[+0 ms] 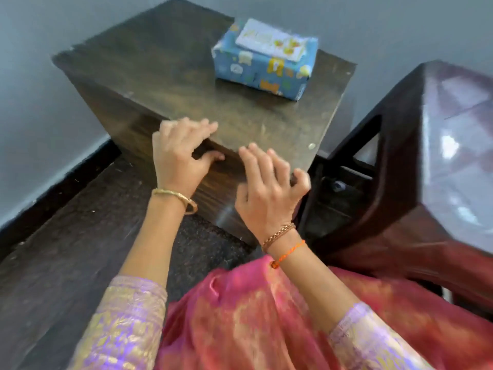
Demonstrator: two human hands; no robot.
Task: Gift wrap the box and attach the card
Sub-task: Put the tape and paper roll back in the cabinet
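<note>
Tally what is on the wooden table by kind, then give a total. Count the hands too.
Wrapped box: 1
Card, lying on top of the box: 1
Hands at the near edge of the table: 2, the left hand and the right hand, neither holding anything
Total: 4

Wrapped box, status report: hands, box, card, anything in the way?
Left hand and right hand empty, at the table's near edge. Wrapped box at far side, card lying on top. Nothing between.
</note>
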